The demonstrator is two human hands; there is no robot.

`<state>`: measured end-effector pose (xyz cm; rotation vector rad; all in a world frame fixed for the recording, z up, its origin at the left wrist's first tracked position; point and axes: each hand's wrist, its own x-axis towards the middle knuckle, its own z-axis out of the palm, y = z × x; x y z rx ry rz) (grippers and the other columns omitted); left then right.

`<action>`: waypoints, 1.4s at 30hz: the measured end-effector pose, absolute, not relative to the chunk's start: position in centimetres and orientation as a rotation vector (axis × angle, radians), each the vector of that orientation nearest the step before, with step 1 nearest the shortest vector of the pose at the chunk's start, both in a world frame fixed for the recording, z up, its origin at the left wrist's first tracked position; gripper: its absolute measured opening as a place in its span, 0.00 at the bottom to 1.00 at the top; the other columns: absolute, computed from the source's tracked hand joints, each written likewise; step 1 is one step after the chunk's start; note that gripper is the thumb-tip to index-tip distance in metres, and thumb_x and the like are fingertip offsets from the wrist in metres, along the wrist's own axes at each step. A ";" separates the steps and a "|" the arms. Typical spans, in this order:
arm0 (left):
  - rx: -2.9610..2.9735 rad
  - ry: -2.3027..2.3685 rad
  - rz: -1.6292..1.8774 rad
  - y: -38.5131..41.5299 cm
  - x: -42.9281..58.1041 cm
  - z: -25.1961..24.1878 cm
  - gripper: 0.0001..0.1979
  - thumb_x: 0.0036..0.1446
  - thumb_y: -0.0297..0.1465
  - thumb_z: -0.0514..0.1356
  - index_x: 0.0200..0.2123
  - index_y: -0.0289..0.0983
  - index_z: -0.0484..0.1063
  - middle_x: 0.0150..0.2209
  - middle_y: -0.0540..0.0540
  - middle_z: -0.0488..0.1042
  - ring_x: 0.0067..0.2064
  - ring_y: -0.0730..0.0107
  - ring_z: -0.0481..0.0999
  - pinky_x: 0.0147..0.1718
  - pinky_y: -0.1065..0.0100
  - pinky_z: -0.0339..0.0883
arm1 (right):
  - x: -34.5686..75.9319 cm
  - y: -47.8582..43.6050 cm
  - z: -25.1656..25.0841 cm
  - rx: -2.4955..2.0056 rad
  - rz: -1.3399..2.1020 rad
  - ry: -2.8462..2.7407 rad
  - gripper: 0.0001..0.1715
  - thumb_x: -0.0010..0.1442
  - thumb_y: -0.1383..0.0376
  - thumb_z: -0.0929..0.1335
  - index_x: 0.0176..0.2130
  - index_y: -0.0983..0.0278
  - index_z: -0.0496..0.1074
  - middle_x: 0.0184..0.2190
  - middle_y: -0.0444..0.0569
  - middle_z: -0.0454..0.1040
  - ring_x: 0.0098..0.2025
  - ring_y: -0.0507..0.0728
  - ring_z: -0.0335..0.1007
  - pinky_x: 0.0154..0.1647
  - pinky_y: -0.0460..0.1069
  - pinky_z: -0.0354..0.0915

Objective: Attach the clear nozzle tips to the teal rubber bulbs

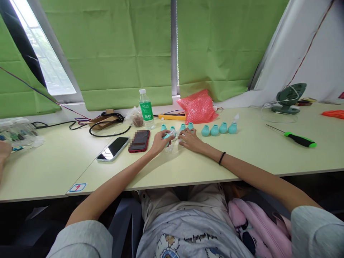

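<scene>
My left hand (159, 142) is closed around a small teal squeeze bulb (167, 136) with a clear plastic nozzle pointing up to the right. Beside it, my right hand (192, 140) rests low over the table, fingers spread and bent down at some clear plastic pieces (176, 145). Whether it grips one of them is hard to see. Just beyond my hands stand several teal bulbs, among them one bulb (190, 125) partly behind the right hand. More stand in a row to the right, and the end bulb (232, 128) carries a clear nozzle.
Left of my hands lie a red-cased phone (139, 141) and a pale phone (113, 149). Behind are a water bottle (146, 111), black cables (107, 135) and a red bubble-wrap bag (199, 107). A screwdriver (298, 139) and a green fan (288, 98) are right. Another person's hand (4, 150) shows at far left.
</scene>
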<state>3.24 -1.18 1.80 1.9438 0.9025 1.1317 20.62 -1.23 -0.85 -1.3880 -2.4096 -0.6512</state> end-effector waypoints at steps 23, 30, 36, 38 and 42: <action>2.364 0.965 1.101 -2.0 3.2 1.2 0.22 0.44 0.42 0.55 0.39 0.34 0.71 0.27 0.46 0.74 0.25 0.72 0.67 0.24 0.74 0.57 | 21.0 -1.6 0.8 -0.915 0.792 -1.591 0.19 0.38 0.55 0.69 0.25 0.69 0.72 0.13 0.44 0.66 0.13 0.45 0.54 0.13 0.43 0.52; 2.392 0.964 1.057 -1.8 2.9 1.4 0.22 0.46 0.43 0.53 0.39 0.33 0.70 0.22 0.50 0.72 0.23 0.75 0.65 0.23 0.75 0.56 | 21.3 -2.2 1.3 -0.867 1.025 -1.636 0.19 0.41 0.59 0.69 0.32 0.70 0.73 0.20 0.48 0.71 0.18 0.47 0.62 0.21 0.45 0.60; 2.429 0.984 1.060 -1.9 2.7 1.5 0.22 0.47 0.43 0.52 0.40 0.33 0.70 0.28 0.48 0.74 0.28 0.71 0.68 0.26 0.74 0.59 | 21.6 -1.9 1.2 -0.747 1.288 -1.585 0.14 0.42 0.62 0.69 0.30 0.70 0.72 0.22 0.50 0.71 0.22 0.51 0.65 0.26 0.49 0.62; 2.450 0.994 1.071 -1.9 2.7 1.4 0.22 0.47 0.42 0.52 0.40 0.33 0.70 0.33 0.47 0.74 0.30 0.69 0.69 0.28 0.74 0.59 | 21.6 -2.0 1.2 -0.738 1.330 -1.582 0.12 0.43 0.63 0.69 0.27 0.70 0.72 0.22 0.50 0.71 0.22 0.51 0.66 0.26 0.50 0.62; 2.505 1.028 1.079 -2.1 2.7 1.4 0.21 0.46 0.42 0.53 0.39 0.34 0.70 0.33 0.45 0.74 0.29 0.68 0.70 0.28 0.72 0.60 | 21.6 -2.3 1.5 -0.759 1.372 -1.604 0.12 0.44 0.62 0.69 0.27 0.71 0.72 0.23 0.51 0.71 0.22 0.51 0.65 0.27 0.51 0.62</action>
